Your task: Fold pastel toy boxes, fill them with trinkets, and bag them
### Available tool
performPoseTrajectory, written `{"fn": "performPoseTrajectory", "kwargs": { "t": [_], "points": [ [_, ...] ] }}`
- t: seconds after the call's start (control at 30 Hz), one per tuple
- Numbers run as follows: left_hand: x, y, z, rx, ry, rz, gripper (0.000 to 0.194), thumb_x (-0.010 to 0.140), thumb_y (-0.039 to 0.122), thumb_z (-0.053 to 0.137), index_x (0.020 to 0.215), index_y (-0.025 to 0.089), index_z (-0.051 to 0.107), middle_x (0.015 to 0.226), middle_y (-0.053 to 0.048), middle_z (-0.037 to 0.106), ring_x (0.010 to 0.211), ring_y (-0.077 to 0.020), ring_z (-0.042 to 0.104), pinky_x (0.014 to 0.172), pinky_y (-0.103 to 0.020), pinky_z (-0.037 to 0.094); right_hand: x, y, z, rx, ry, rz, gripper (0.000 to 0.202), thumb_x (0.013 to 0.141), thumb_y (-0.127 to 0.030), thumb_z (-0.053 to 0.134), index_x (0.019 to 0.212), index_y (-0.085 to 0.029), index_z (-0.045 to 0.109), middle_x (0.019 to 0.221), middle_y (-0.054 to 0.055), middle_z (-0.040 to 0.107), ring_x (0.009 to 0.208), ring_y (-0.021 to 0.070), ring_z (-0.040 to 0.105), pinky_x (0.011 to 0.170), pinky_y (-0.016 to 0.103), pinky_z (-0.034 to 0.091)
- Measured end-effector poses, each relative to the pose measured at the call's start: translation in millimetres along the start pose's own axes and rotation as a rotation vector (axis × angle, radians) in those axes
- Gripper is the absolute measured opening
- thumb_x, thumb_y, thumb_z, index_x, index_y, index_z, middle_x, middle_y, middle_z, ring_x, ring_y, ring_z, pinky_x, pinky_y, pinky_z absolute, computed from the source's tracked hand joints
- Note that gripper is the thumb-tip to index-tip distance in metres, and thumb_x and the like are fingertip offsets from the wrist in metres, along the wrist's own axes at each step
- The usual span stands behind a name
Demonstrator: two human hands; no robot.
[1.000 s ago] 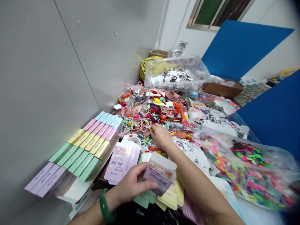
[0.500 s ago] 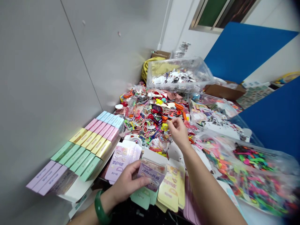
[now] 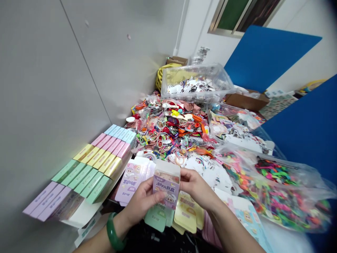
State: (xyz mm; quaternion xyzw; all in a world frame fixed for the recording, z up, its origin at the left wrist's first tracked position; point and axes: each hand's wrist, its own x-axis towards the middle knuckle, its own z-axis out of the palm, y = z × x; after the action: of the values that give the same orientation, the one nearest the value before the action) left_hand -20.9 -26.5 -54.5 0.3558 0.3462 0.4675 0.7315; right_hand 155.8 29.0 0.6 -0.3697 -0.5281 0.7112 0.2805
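1. A heap of mixed trinkets [image 3: 168,131] spreads beyond both hands, likely kept there for easy reach.
2. A clear bag of bright pieces [image 3: 286,196] lies to the right of the right hand.
3. Rows of small boxes [image 3: 92,160] stand left of the left hand, grouped by colour, probably to keep kinds apart.
4. Flat cartons, purple [image 3: 129,188], green [image 3: 154,218] and yellow [image 3: 186,212], lie around and below the hands.
5. The left hand [image 3: 142,203] grips a purple box [image 3: 165,188], thumb in front, seemingly to steady it, flap up.
6. The right hand [image 3: 197,186] bends its fingers at that box's right edge; whether they hold anything, I cannot tell.
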Motion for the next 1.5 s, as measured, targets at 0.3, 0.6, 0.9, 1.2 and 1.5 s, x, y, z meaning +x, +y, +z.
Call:
{"fn": "performPoseTrajectory", "kwargs": {
  "t": [0.3,0.6,0.9,1.2,1.5],
  "points": [
    [-3.7,9.4,-3.0,0.091,0.016,0.052,0.035,0.075,0.029,0.075,0.108,0.019,0.066,0.109,-0.006,0.072,0.104,-0.0244,0.065,0.090,-0.033,0.050,-7.4,11.4,0.6,-0.393,0.189,-0.051,0.018,0.076,-0.029,0.066,0.092,-0.022,0.073,0.083,0.003,0.070,0.078,0.0203,0.063,0.073,0.033,0.053],
    [0.3,10.4,-6.0,0.118,0.040,0.042,0.035,0.075,0.027,0.075,0.108,0.017,0.067,0.107,-0.007,0.072,0.102,-0.0247,0.065,0.087,-0.033,0.052,-8.6,17.1,2.1,-0.356,0.120,-0.088,0.031,0.076,-0.016,0.061,0.106,-0.023,0.069,0.097,0.003,0.067,0.085,0.0176,0.061,0.068,0.026,0.051],
    [0.9,3.4,-9.0,0.038,0.054,0.034,0.033,0.076,0.029,0.074,0.105,0.015,0.068,0.101,-0.008,0.074,0.094,-0.0248,0.068,0.085,-0.037,0.053,-11.5,18.9,0.3,-0.536,0.218,-0.069,0.026,0.076,-0.019,0.063,0.100,-0.023,0.071,0.086,0.001,0.066,0.074,0.0152,0.054,0.066,0.026,0.042],
    [0.7,13.4,-0.6,0.205,0.019,0.017,0.036,0.077,0.031,0.072,0.110,0.017,0.065,0.110,-0.008,0.071,0.104,-0.0260,0.064,0.090,-0.037,0.050,-11.7,26.2,-1.1,-0.180,0.152,0.076,0.015,0.072,-0.032,0.065,0.074,-0.018,0.062,0.058,-0.004,0.051,0.050,0.0091,0.043,0.046,0.020,0.036],
    [2.7,16.2,-13.3,0.296,0.019,0.015,0.032,0.080,0.029,0.069,0.110,0.018,0.064,0.112,-0.007,0.070,0.103,-0.0237,0.064,0.092,-0.034,0.049,-45.9,-17.6,-27.7,-0.382,0.552,-0.285,0.022,0.078,-0.038,0.067,0.092,-0.022,0.068,0.075,0.003,0.066,0.064,0.0157,0.059,0.054,0.026,0.048]
  ]
}}
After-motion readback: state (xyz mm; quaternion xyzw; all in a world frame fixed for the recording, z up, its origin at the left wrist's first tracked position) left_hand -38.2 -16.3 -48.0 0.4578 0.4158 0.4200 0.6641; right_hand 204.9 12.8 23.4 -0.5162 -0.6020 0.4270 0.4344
